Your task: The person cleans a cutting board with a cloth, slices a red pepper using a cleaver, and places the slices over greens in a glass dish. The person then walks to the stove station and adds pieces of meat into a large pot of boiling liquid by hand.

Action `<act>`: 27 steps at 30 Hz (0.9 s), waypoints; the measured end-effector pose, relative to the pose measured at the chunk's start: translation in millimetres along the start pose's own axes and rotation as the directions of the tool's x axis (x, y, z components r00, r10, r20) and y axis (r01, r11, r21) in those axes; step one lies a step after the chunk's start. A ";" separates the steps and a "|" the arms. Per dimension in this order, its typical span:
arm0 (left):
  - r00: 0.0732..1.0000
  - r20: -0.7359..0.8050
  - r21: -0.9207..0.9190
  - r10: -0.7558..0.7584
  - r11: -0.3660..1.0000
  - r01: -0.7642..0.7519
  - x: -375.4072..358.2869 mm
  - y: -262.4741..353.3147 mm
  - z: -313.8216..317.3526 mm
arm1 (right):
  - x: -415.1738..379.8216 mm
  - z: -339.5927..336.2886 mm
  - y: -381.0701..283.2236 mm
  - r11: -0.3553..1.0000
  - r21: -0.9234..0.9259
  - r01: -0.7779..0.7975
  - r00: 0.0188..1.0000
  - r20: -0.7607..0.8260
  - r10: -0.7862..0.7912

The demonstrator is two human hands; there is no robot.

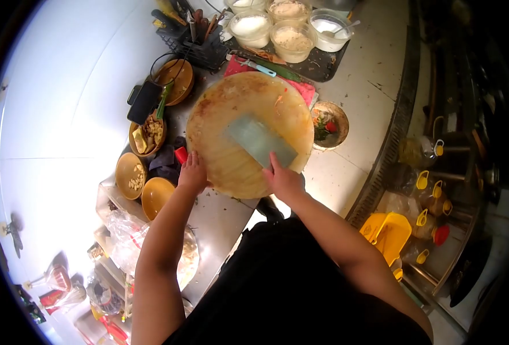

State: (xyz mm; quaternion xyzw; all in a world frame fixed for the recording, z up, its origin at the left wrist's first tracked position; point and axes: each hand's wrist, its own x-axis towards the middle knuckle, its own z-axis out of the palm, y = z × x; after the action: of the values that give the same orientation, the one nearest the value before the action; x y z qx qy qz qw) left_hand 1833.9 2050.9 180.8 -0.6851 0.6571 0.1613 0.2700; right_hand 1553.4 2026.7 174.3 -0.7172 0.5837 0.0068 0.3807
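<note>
Head-worn view, steeply downward, seemingly wide-angle

Bright light whitens the wall (pixel 64 103) at left; shadow dims bottles (pixel 416 151) at right; black-rimmed edges curve.

Large round tan wooden chopping board (pixel 223 152): lying flat, filling centre of view. Showing dark brown blotches toward far left, paler streaked surface on near side. Bearing few small orange-red scraps (pixel 279 102) near far right edge. Broad rectangular grey metal cleaver (pixel 261 141): slanting over board's middle and right side, pointing far end left and away. Turning broad face upward, showing dull greenish sheen, hiding handle. Leaving exact contact with wood unclear.
</note>
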 end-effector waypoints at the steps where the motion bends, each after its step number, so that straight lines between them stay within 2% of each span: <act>1: 1.000 -0.011 0.000 0.005 1.000 -0.005 -0.4 -0.7 0.7 | 4.1 -1.1 1.5 1.000 0.001 -0.002 1.000 -0.002 0.002; 3: 1.000 -0.020 0.003 0.013 1.000 -0.012 0.6 -2.5 3.3 | 9.8 -4.4 12.2 0.989 0.097 -0.114 0.988 -0.096 0.124; 4: 1.000 -0.027 0.003 0.015 1.000 -0.015 0.4 -2.7 3.9 | 10.4 -10.2 17.4 0.988 0.097 -0.117 0.987 -0.096 0.126; 8: 0.999 -0.042 -0.003 0.019 1.000 -0.019 0.6 -1.3 -1.3 | 13.5 -32.4 58.9 0.929 0.115 -0.351 0.909 -0.196 0.368; 10: 0.999 -0.042 0.006 0.035 0.999 -0.034 -0.4 -2.6 1.0 | 9.5 -49.2 81.6 0.915 0.154 -0.373 0.893 -0.209 0.399; 13: 0.999 -0.043 -0.022 0.019 1.000 -0.020 -1.5 -2.2 1.1 | 16.4 -58.6 122.2 0.916 0.252 -0.313 0.887 -0.267 0.376; 15: 0.999 -0.030 -0.024 0.020 0.999 -0.021 -1.1 -3.0 0.3 | 21.3 -65.8 139.9 0.887 0.393 -0.243 0.863 -0.330 0.382; 18: 1.000 -0.008 -0.028 0.012 1.000 -0.012 2.7 -2.1 2.2 | 18.0 -71.5 153.7 0.824 0.465 -0.325 0.842 -0.254 0.476; 19: 1.000 -0.003 -0.028 0.002 1.000 -0.002 3.5 -2.1 2.9 | 9.5 -73.5 146.1 0.887 0.361 -0.289 0.844 -0.341 0.414; 20: 1.000 -0.001 -0.028 -0.001 1.000 0.001 3.9 -2.2 3.3 | 1.8 -75.8 136.7 0.887 0.361 -0.288 0.846 -0.338 0.412; 22: 1.000 -0.009 -0.032 0.000 0.999 0.000 2.8 -2.5 4.8 | -14.7 -79.5 102.1 0.899 0.204 -0.388 0.888 -0.176 0.424; 24: 1.000 -0.015 -0.036 0.000 0.999 0.000 4.0 -4.0 7.7 | -22.9 -49.2 83.2 0.968 0.211 -0.138 0.936 -0.291 0.197; 27: 1.000 -0.017 -0.029 -0.001 1.000 0.001 2.5 -2.0 4.8 | -16.3 -12.3 45.9 0.986 0.168 -0.015 0.982 -0.184 0.046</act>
State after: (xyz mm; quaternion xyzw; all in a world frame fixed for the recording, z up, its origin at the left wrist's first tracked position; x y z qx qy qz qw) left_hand 1836.8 2051.6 175.8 -0.6906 0.6567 0.1647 0.2544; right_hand 1504.1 2032.1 165.8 -0.6714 0.6264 -0.1033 0.3825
